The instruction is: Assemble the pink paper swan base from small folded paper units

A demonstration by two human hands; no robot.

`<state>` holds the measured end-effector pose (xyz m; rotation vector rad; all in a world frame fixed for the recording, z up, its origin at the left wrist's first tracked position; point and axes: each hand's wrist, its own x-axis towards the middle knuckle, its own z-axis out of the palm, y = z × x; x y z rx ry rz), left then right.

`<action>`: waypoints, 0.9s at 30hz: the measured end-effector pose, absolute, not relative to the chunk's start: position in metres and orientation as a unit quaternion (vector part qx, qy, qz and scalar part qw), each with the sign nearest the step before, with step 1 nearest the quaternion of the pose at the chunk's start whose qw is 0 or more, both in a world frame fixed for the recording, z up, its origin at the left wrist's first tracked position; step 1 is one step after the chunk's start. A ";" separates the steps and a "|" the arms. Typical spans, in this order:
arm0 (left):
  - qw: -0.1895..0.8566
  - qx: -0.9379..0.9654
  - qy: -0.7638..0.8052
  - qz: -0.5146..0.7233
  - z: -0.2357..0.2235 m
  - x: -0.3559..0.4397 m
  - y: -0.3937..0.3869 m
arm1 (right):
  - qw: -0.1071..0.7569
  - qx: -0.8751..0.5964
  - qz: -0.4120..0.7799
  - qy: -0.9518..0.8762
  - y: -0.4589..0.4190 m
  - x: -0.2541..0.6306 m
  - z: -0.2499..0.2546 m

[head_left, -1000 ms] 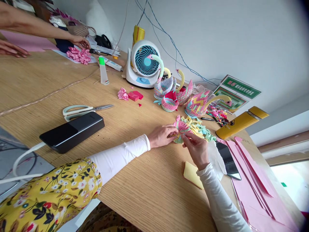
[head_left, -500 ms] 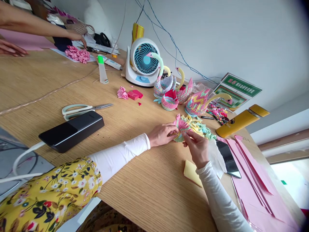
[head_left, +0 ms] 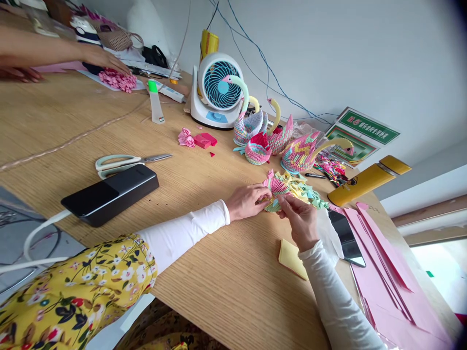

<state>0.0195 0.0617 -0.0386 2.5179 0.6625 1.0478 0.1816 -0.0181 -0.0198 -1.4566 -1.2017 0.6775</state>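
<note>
My left hand is closed on the near left edge of a round folded-paper piece, pleated in pink and green. At its near right edge, my right hand pinches with thumb and forefinger what looks like a small pale green paper piece; the fingers partly hide it. Just behind lies a loose heap of folded yellow and green paper pieces. Several finished paper swans stand beyond, with a small pink-and-red paper bowl shape among them.
Scissors and a black box-shaped device lie left. A fan, glue bottle and yellow flask stand behind. Yellow paper, a phone and pink sheets lie right. Another person's hand is over pink pieces.
My right fingers have shifted slightly at the paper piece's edge, while my left hand keeps its hold. The other person's arm has moved lower, and the view has shifted a little.
</note>
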 end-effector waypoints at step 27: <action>0.159 0.888 0.239 0.360 -0.041 0.021 0.062 | 0.520 -0.640 0.202 -0.529 -0.018 0.182 -0.021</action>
